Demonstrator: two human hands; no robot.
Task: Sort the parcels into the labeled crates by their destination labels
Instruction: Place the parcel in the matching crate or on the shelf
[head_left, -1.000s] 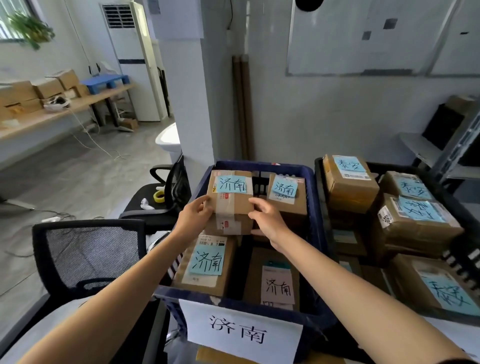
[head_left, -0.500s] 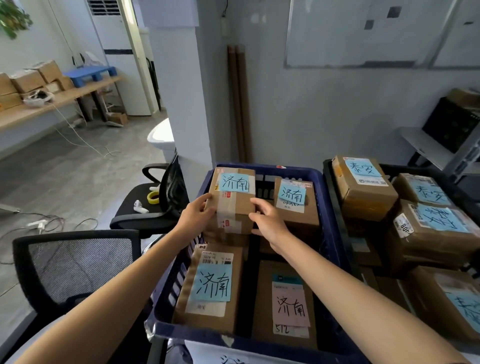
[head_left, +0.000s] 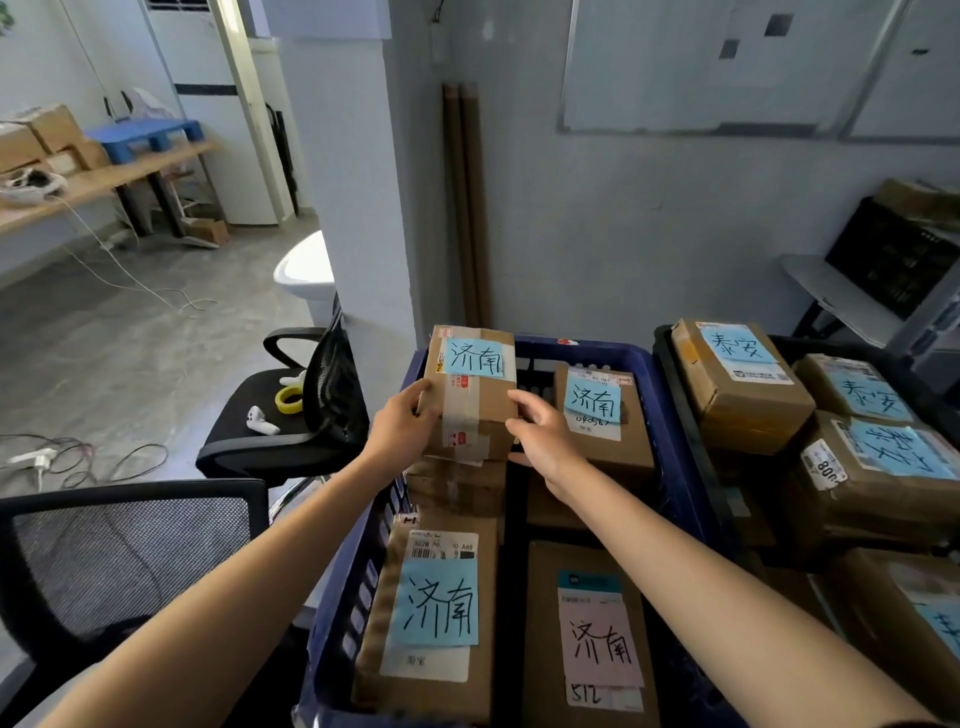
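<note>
head view | forward-down | close over blue crate (head_left: 644, 374) | single view

near crate (head_left: 644, 374) fills lower centre of frame. right crate (head_left: 696, 467) stands just beside it toward the right edge, piled with parcels. in near crate: front-left parcel (head_left: 436, 613) and front-right parcel (head_left: 587, 634) side by side, back-right parcel (head_left: 602, 415) behind them. a stack sits in the back-left corner, top parcel (head_left: 470, 395) on it. left hand (head_left: 402, 431) on its left side, right hand (head_left: 543, 439) on its right. chair (head_left: 280, 431) just left of crate, tape roll (head_left: 289, 400) on seat. bench (head_left: 104, 179) upper left, carrying boxes.
</note>
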